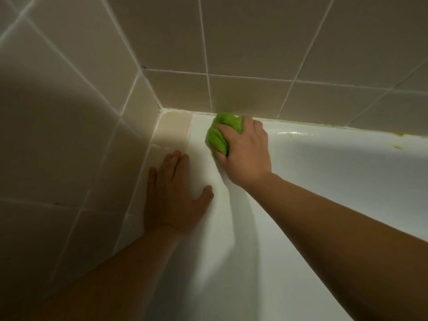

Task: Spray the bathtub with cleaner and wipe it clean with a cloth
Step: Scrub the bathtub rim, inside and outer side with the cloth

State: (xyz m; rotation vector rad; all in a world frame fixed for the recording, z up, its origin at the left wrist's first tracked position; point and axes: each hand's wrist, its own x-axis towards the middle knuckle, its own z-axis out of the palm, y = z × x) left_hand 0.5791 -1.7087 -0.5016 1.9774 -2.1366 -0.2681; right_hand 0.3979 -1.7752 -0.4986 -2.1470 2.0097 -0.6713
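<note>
**Clerk:** Tiled corner, beige, white grout; item one was the bathtub [324,172], white and glossy, its back ledge meeting the wall tiles [254,42] at a caulked seam.

**Assessor:** And the cloth?

**Clerk:** Green cloth [218,133], bunched; it sat on the ledge at the far corner, touching the seam; the right hand [245,151] had its fingers curled over the wad and pressed it down.

**Assessor:** Other hand?

**Clerk:** Left hand [176,195]; released, fingers straight and spread, palm flat on the end rim beside the side wall, grasping nothing; it looked like a brace.

**Assessor:** Remaining soil?

**Clerk:** Yellowish specks [398,141] along the seam and ledge well to the right; a wet sheen [291,132] just beside the cloth; no spray bottle was in view.

**Assessor:** Recommendation for the stroke, then.

**Clerk:** My judgement: keep pressure through the fingertips so the wad's edge ran into the seam itself; draw it rightward along the ledge toward the specks in one overlapping pass; refold to a clean face once soiled; keep weight on the braced palm, as the rim likely was slick.
</note>
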